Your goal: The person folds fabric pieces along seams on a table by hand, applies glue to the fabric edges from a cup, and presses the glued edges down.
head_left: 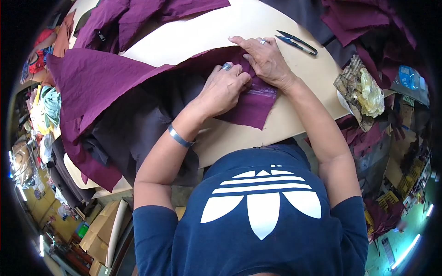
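Observation:
A large piece of maroon fabric [101, 78] with a dark grey layer [138, 129] lies across the pale tabletop [207, 27]. Over its right end, my left hand [225, 87] is closed, the fingers curled down against the cloth. What those fingers hold, if anything, is hidden. Just to the right, my right hand [269, 62] grips the fabric's upper edge, thumb on the cloth and index finger stretched past the edge. Whitish marks [262, 91] show on the maroon cloth below the hands. Black thread snips [297, 43] lie on the table at the upper right, apart from both hands.
More maroon fabric [119, 23] with a small zip lies at the upper left, and another maroon heap [359, 18] at the upper right. On the right edge sits a crumpled yellowish plastic bundle [368, 94], near a blue packet [410, 78]. Cardboard [103, 230] stands below left.

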Demonstrator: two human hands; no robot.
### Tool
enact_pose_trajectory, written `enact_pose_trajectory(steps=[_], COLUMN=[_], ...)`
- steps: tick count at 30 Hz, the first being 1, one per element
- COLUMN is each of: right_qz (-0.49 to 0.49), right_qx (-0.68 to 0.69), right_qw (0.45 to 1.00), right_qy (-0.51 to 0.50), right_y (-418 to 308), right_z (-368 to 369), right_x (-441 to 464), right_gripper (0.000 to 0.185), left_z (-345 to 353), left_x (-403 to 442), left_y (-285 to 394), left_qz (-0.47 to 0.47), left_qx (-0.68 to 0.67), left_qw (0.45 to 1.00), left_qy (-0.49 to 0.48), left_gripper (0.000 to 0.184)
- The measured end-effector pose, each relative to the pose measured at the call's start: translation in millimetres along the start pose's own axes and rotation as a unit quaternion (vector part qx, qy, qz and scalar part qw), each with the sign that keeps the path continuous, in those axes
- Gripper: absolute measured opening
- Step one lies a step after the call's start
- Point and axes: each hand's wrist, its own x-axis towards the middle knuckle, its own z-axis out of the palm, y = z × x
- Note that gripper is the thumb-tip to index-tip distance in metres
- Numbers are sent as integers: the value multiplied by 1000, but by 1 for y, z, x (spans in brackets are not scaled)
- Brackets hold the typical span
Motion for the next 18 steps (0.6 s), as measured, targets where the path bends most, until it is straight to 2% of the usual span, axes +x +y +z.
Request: enact_pose_trajectory(steps=[4, 11, 14, 18], right_qz=[-4, -20, -42, -57], right_qx=[-12, -58, -88, -103], right_qw=[1000, 998, 995, 993], right_qy=[-12, -17, -12, -12], right_y=[2, 4, 5, 6], right_z=[1, -3, -2, -1], right_x=[0, -1, -2, -3], right_gripper=[50, 53, 55, 59], left_z=[-11, 22, 23, 19], left_x=[5, 3, 4, 6], left_y=[3, 22, 22, 22], left_qz=[15, 12, -18, -7], left_qx=[23, 21, -1, 0], left_qw=[995, 999, 999, 1000], left_qy=[-92, 49, 47, 13], left_gripper=[14, 18, 21, 25])
